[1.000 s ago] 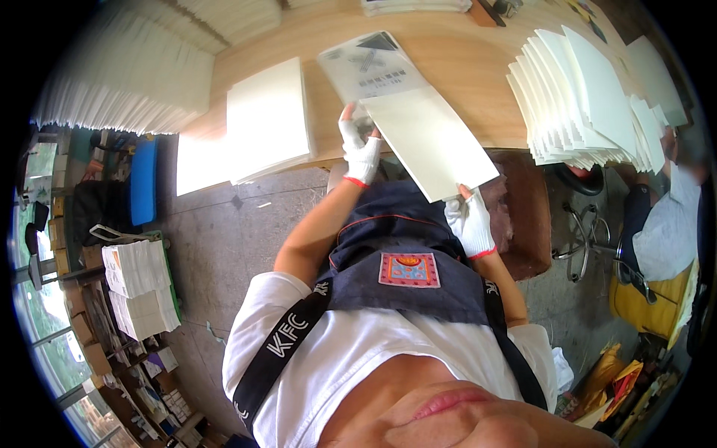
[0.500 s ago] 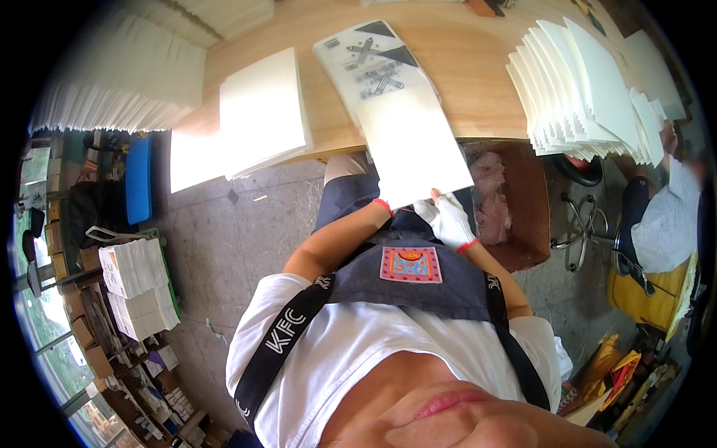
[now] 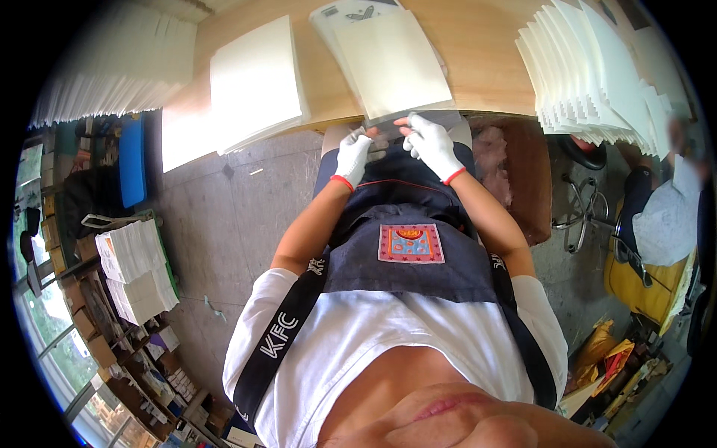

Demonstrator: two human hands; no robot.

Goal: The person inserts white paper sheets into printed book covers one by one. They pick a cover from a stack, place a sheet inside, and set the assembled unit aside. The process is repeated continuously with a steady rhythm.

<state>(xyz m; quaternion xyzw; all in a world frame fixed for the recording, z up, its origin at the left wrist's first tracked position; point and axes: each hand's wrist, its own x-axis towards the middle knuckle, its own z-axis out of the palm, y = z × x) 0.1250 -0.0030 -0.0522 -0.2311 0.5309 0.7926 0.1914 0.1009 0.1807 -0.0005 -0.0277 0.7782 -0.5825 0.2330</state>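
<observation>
A stack of white paper sheets (image 3: 392, 63) lies on the table, in or under a clear plastic bag (image 3: 441, 116) whose see-through edge sticks out past the sheets toward me. Both hands wear white gloves with red cuffs and bare fingertips. My right hand (image 3: 433, 145) is at the bag's near edge, its thumb and index finger pinched on the plastic. My left hand (image 3: 355, 155) is just below the bag's left corner, fingers bent and partly blurred; whether it grips the plastic is unclear. Beneath the sheets, more clear bags (image 3: 328, 19) with printed pencil drawings show at the far end.
Left of the bag lies another white paper stack (image 3: 258, 75), with tall paper piles (image 3: 119, 67) beyond. Fanned white sheets (image 3: 582, 75) stand at the right. Below the table's edge are a brown box (image 3: 526, 187), a wheeled chair base (image 3: 582, 216) and bundled paper (image 3: 134, 269) on the left.
The paper stack has moved away from me, farther onto the table. My left hand has come out from beneath it, and my right hand has moved forward to the plastic edge.
</observation>
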